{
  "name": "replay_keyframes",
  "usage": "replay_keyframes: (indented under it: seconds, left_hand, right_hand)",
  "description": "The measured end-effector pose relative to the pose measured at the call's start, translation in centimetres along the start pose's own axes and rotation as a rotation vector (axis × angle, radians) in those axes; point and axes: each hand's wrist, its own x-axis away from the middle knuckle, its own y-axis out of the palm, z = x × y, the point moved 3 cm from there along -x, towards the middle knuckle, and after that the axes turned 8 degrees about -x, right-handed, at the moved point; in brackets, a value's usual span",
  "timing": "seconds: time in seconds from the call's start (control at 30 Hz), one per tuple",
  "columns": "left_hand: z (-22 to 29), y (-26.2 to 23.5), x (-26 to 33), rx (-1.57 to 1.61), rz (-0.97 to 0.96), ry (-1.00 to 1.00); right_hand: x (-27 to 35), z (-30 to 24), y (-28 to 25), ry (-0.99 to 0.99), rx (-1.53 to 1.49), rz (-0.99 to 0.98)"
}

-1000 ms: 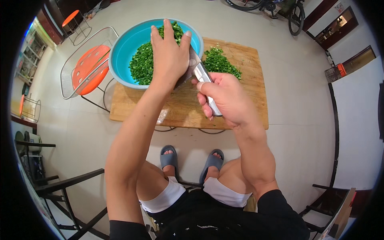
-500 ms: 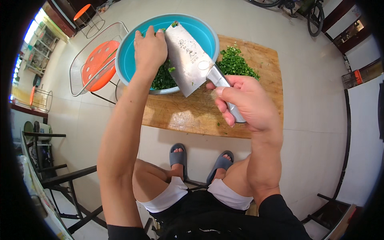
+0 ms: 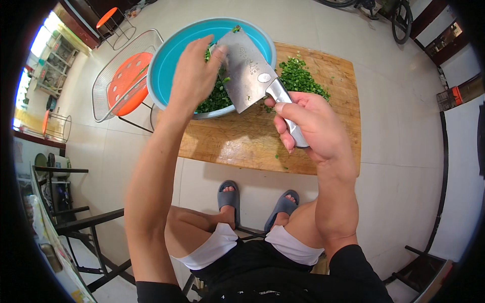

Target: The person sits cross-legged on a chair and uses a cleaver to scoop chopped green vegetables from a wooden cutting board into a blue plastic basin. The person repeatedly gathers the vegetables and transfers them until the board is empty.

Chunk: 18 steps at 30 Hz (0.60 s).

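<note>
My right hand (image 3: 316, 123) is wrapped round the metal handle of a cleaver (image 3: 247, 68), whose broad blade tilts over the right rim of a blue basin (image 3: 166, 60). Bits of green cling to the blade. At the blade's left edge is my left hand (image 3: 194, 73), fingers stretched out and slightly blurred, the fingertips by the steel. Chopped greens (image 3: 216, 98) lie in the basin, partly hidden by my left hand and the blade. Another heap of chopped greens (image 3: 298, 78) sits on the wooden cutting board (image 3: 323, 146), right of the basin.
Left of the basin, a wire basket (image 3: 101, 96) stands on an orange stool (image 3: 129, 76). A second orange stool (image 3: 106, 17) is farther back. Black metal chair legs (image 3: 91, 222) are at the lower left. A bicycle (image 3: 401, 22) stands at the far right.
My left hand has turned and moved slightly right and down, its fingers now leaning toward the blade. The cleaver has shifted a little right, still in my right hand.
</note>
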Motion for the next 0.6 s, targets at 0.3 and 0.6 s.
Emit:
replay_keyframes:
  seconds: [0.3,0.6]
  left_hand:
    - [-1.8,0.1,-0.3,-0.185,0.014,0.127]
    - [-0.2,-3.9,-2.0,-0.334,-0.222,-0.306]
  right_hand:
    - [0.8,-0.3,-1.6,0.034,-0.191,-0.130]
    - [1.5,-0.9,-2.2,0.026,-0.015,-0.043]
